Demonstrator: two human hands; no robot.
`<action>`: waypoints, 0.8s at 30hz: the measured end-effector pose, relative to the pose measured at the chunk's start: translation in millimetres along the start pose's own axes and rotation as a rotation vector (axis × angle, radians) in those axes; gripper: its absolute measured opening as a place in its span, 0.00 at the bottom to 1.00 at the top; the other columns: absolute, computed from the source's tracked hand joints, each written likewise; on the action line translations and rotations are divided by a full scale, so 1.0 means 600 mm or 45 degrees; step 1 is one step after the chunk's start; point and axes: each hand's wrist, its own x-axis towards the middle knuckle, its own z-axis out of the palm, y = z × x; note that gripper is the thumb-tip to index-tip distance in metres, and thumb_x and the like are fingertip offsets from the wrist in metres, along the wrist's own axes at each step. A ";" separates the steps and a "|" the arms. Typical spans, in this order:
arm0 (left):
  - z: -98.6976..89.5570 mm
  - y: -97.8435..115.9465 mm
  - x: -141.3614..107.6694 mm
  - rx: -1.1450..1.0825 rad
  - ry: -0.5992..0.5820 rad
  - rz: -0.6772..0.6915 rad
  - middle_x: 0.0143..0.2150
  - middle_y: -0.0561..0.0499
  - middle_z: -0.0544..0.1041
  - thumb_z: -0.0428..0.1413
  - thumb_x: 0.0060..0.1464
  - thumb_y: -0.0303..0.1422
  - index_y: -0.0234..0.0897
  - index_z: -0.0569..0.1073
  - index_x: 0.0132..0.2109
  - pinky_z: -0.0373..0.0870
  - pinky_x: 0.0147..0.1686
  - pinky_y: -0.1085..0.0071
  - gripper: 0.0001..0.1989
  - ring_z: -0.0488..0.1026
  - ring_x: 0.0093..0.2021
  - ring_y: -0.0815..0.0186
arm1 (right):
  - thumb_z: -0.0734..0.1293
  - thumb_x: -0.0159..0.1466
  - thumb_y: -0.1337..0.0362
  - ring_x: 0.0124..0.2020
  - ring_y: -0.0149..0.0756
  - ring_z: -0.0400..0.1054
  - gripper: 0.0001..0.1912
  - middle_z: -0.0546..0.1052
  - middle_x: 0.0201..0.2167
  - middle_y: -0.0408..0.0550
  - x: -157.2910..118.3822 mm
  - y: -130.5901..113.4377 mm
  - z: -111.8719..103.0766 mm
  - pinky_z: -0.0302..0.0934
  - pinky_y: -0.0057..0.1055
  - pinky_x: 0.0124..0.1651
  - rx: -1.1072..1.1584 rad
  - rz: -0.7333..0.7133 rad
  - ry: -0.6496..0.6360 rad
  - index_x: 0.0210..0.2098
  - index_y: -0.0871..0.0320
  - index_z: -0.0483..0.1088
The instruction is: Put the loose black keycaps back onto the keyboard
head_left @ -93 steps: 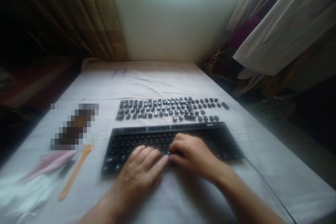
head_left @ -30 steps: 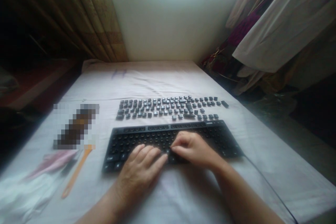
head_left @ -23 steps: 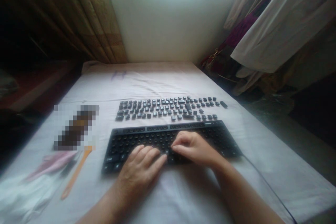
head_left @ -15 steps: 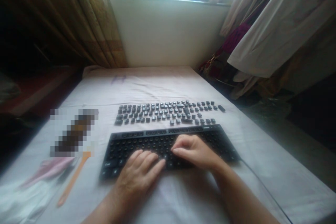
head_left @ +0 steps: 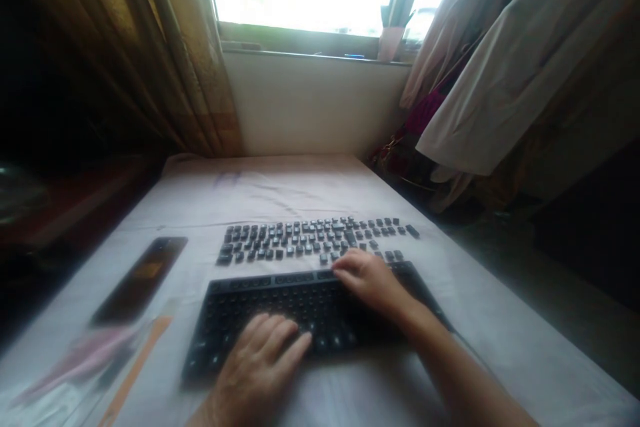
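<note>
A black keyboard (head_left: pixel 260 310) lies near me, most of its upper rows without keycaps and a few keycaps in its bottom row. Beyond it, loose black keycaps (head_left: pixel 300 240) are laid out in rows on the sheet. My left hand (head_left: pixel 267 360) rests on the keyboard's lower left part, fingers apart and nothing in it. My right hand (head_left: pixel 367 277) is over the keyboard's back edge, close to the nearest keycaps, with fingertips pressed together; anything between them is too small to make out.
To the left lie a dark phone (head_left: pixel 143 277), an orange stick-like tool (head_left: pixel 137 373) and a pink cloth or bag (head_left: pixel 80 360). A cable runs from the keyboard's right side. Curtains, a window and hanging clothes (head_left: pixel 480 87) stand behind.
My right hand has moved away from the middle of the keyboard toward the keycap rows. My left hand stays on the keyboard. The view has tilted up, showing more of the window.
</note>
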 end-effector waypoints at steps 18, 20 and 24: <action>0.001 -0.003 0.004 -0.021 0.005 0.019 0.49 0.53 0.78 0.47 0.69 0.34 0.46 0.77 0.53 0.54 0.65 0.65 0.15 0.70 0.54 0.64 | 0.72 0.63 0.59 0.51 0.42 0.72 0.12 0.79 0.49 0.48 0.083 0.001 0.005 0.64 0.30 0.50 -0.609 -0.010 -0.189 0.46 0.48 0.81; 0.000 -0.004 0.004 -0.025 0.004 0.022 0.49 0.53 0.78 0.47 0.69 0.34 0.46 0.77 0.53 0.54 0.65 0.65 0.15 0.70 0.53 0.64 | 0.72 0.64 0.59 0.51 0.43 0.72 0.11 0.79 0.48 0.48 0.086 0.000 0.005 0.65 0.31 0.49 -0.625 -0.021 -0.208 0.46 0.48 0.81; -0.002 -0.003 0.002 -0.034 -0.014 0.023 0.49 0.52 0.78 0.48 0.69 0.33 0.45 0.77 0.53 0.55 0.64 0.64 0.15 0.70 0.53 0.63 | 0.71 0.64 0.60 0.51 0.43 0.72 0.09 0.79 0.47 0.48 0.090 0.000 0.008 0.65 0.31 0.48 -0.642 -0.048 -0.237 0.44 0.48 0.82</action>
